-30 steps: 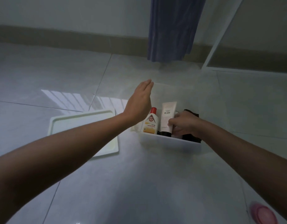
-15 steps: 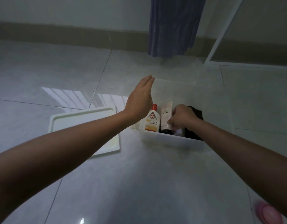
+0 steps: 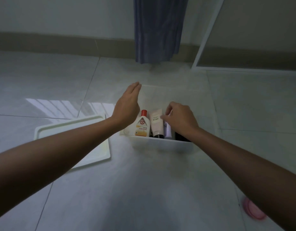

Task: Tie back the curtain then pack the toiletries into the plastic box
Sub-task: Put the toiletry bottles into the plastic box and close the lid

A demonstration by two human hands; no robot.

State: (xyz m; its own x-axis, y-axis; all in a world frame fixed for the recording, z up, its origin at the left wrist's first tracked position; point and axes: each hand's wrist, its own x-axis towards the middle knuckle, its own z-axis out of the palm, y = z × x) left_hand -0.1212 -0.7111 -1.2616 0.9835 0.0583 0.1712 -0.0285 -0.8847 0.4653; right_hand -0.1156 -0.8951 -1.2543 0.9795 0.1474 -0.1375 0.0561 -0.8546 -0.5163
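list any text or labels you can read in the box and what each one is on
"500" on the orange band of the red-capped bottle; its round red emblem and smaller print are too blurred to read.
"lcase", uncertainly, on the pale tube; the small line above it is unreadable.
Nothing legible on the lavender item beside the tube.

A plastic box [image 3: 162, 145] stands on the floor [image 3: 144, 189], near the middle of the view. In it, upright, a bottle [image 3: 142, 125] stands at the left end, a tube [image 3: 157, 123] just right of it, and a smaller item [image 3: 168, 130] right of the tube. A lid [image 3: 43, 130] lies flat on the floor left of the box, close beside it. Behind the box, a curtain [image 3: 159, 29] hangs against the far wall. A frame [image 3: 205, 35] leans up at the back right. A round object [image 3: 252, 209] lies on the floor at the near right. The left hand [image 3: 127, 109] hovers over the box's left end; the right hand [image 3: 180, 119] is over its right half.
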